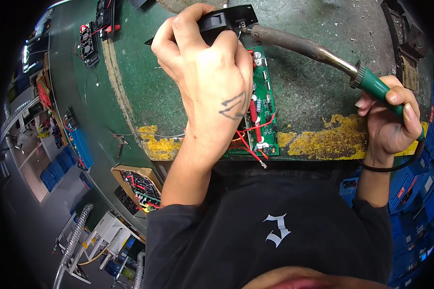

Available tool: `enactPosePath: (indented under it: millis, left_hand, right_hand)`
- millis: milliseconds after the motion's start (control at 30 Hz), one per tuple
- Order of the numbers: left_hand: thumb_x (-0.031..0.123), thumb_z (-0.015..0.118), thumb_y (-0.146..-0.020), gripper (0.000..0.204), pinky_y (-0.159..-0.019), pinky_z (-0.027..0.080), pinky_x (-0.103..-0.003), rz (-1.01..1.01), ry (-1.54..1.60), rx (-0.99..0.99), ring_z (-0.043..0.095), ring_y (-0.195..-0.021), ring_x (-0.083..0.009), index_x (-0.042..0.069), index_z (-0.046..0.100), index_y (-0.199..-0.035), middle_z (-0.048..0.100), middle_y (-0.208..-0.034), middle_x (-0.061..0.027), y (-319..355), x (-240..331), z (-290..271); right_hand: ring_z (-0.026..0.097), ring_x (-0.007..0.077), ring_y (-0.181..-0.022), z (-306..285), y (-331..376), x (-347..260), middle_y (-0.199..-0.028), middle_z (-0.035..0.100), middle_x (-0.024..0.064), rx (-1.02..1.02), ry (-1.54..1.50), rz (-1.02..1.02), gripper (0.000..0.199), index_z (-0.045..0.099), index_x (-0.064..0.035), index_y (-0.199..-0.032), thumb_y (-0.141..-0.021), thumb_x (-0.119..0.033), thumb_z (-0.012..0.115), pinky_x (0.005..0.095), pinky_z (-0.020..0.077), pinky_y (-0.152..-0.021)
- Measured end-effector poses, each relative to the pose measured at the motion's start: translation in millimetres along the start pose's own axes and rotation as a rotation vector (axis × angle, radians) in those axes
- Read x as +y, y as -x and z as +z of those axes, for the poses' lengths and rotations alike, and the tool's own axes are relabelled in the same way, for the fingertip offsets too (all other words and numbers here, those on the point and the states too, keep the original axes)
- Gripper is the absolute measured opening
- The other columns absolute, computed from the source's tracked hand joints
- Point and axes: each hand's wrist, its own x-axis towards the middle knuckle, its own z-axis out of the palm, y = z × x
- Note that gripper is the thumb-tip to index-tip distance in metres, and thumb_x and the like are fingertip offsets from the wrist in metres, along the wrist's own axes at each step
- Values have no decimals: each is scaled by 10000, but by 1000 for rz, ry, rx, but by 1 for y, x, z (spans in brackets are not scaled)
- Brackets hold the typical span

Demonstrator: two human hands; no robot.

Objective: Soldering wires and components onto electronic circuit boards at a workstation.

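My left hand [210,67] grips a black plastic panel [226,20] near the far edge of the view, fingers wrapped over it. In my right hand [395,113] is a soldering iron [323,53] with a green handle, its long metal barrel pointing left. The iron's tip meets, or nearly meets, a small metal terminal at the panel's right end; contact is hard to make out. Partly under my left hand and wrist lies a green circuit board [265,101] with red and white parts, a copper coil and red wires. One loose red wire ends in a metal connector [263,164].
The green worktop has a worn yellow front edge [323,142]. Left stand black fans [88,45], a blue case [79,144] and a cardboard box [137,183] of parts. A dark metal stand [412,43] sits far right; blue crates [419,183] are below. The iron's cord [395,167] loops past my right wrist.
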Motion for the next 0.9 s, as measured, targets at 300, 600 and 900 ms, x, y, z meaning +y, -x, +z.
enactPosePath:
  millis: [300, 600, 900]
  left_hand:
    - [101, 660, -699, 59, -943, 266, -398, -8, 9, 6, 367, -1093, -324, 46, 666, -718, 532, -1132, -120, 0, 1, 2]
    - [100, 665, -696, 56, -942, 276, -389, -6, -12, 8, 361, -1102, -327, 51, 674, -720, 525, -1148, -119, 0, 0, 2]
    - [93, 666, -695, 52, -940, 283, -393, -24, -4, 2, 361, -1106, -334, 54, 682, -725, 521, -1152, -128, 0, 1, 1]
  right_hand:
    - [602, 275, -602, -2, -1, 2, -830, 579, 251, 12, -43, 28, 394, 581, 27, -947, -874, -258, 319, 318, 506, -513]
    - [614, 282, -615, -2, -2, 0, -844, 580, 271, 38, -65, 47, 406, 575, 39, -963, -879, -269, 324, 317, 523, -521]
    - [615, 285, -615, -1, -1, -1, -848, 581, 273, 38, -51, 39, 411, 577, 37, -970, -878, -273, 323, 315, 526, -527]
